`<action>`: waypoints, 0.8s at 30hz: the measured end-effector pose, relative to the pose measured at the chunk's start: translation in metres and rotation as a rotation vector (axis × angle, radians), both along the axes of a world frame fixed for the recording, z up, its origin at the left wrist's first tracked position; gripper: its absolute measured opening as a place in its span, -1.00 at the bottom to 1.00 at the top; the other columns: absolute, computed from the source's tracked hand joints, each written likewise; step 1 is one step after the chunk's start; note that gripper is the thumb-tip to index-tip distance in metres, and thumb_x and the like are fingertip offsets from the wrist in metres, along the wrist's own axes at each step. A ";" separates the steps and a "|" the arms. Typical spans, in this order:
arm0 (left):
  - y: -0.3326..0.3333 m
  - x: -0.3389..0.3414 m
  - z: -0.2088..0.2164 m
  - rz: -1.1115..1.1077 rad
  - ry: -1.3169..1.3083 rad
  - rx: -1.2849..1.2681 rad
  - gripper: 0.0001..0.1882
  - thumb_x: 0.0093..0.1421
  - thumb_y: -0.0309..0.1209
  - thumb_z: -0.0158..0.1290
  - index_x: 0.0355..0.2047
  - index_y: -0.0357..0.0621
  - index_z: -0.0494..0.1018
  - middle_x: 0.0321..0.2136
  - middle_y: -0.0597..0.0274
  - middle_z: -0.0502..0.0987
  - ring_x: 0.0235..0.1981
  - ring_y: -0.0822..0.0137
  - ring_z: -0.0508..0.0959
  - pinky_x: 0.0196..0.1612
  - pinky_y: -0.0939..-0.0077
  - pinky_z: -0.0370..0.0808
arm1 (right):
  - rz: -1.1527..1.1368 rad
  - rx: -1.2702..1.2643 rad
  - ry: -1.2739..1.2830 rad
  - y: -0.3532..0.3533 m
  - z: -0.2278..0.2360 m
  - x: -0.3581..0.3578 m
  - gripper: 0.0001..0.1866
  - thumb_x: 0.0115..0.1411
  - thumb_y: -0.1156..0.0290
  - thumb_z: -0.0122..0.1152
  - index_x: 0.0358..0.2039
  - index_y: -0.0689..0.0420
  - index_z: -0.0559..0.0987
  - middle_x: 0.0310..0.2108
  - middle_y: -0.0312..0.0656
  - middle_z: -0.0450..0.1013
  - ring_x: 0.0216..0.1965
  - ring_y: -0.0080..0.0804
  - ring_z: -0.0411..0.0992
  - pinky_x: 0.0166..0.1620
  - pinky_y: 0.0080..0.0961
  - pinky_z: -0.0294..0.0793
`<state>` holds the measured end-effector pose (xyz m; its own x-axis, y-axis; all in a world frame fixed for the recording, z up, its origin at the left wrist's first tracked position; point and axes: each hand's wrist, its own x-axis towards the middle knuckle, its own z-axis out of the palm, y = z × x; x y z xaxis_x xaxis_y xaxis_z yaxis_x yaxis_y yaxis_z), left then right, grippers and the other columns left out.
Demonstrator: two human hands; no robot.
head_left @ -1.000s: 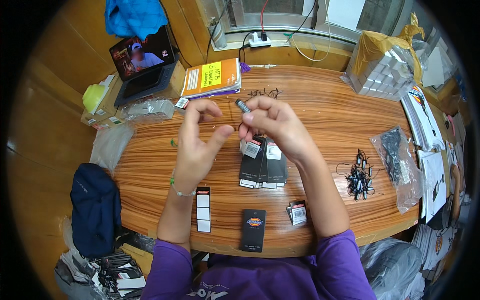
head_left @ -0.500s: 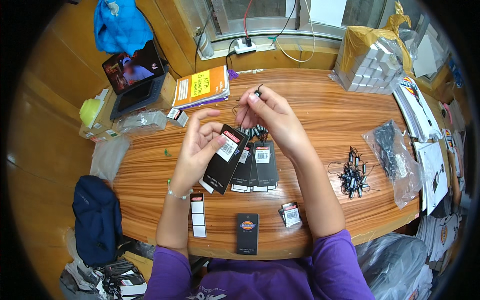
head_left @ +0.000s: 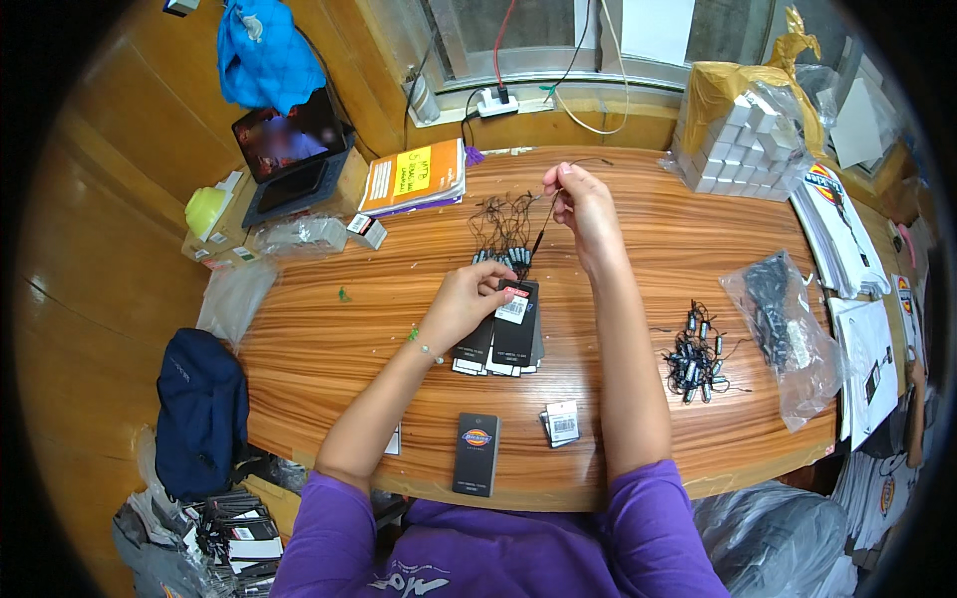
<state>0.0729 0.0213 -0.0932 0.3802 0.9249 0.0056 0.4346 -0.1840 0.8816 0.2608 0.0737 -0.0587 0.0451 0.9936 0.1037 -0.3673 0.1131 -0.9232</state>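
My left hand [head_left: 461, 311] is closed on a black hang tag [head_left: 512, 336] with a white barcode sticker, held over a fanned pile of similar tags [head_left: 475, 345]. Farther right and higher, my right hand [head_left: 586, 211] pinches a thin black string [head_left: 539, 239] that runs down toward the top of the held tag. Black strings with small cylindrical fasteners [head_left: 508, 224] spread out beyond the pile. Near the front edge lies a black tag stack [head_left: 478, 456], with small white barcode labels [head_left: 563, 423] to its right. A white label strip is mostly hidden under my left forearm.
Loose string fasteners [head_left: 700, 361] form a heap at right, beside a clear plastic bag [head_left: 783, 334]. White boxes [head_left: 743, 149] sit back right. Notebooks [head_left: 414, 179] and a tablet [head_left: 291, 140] stand back left. A navy bag [head_left: 202, 411] is beside the table.
My left hand has brought the tag down and right onto the pile. My right hand has moved up and right, drawing the string out long.
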 end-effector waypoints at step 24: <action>-0.164 -0.079 0.021 0.222 -0.172 -0.134 -0.33 0.07 -0.54 0.02 0.19 -0.13 0.03 -0.05 0.19 0.32 -0.32 0.49 0.33 -0.18 0.62 0.27 | 0.008 -0.110 -0.644 0.114 -0.091 -0.056 -0.85 0.08 0.43 0.07 -0.55 0.19 0.54 -0.68 -0.31 0.40 -0.73 -0.58 0.24 -0.66 -0.60 0.20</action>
<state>-0.0061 -0.1425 -0.0719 0.1724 0.9822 -0.0753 0.2934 0.0218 0.9558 0.2046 0.1874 -0.1499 0.0005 1.0000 0.0055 0.2625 0.0052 -0.9649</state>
